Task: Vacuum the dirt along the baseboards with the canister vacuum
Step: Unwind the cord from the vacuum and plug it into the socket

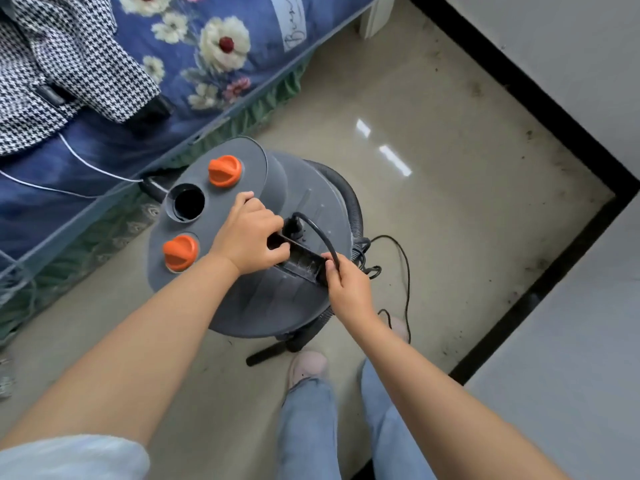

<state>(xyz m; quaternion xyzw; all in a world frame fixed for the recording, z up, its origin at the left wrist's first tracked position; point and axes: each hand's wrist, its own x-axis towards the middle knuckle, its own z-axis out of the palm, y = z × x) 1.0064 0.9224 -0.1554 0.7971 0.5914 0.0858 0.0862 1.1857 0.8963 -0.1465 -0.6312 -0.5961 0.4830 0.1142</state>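
Canister vacuum [263, 271]: round grey plastic

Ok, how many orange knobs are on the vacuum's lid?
2: one orange plastic knob at the far side of the grey lid, the other nearer, beside the left hand. None looks hidden.

head camera looks steeply down, close above floor [433, 140].

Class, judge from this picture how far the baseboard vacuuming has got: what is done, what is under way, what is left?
Done: the vacuum stands on the floor near the bed. Under way: both hands are on its top, the left hand at the handle, the right hand pinching the black cord. Left: everything else. Dark dirt lies along the black baseboard, and no nozzle is near it.
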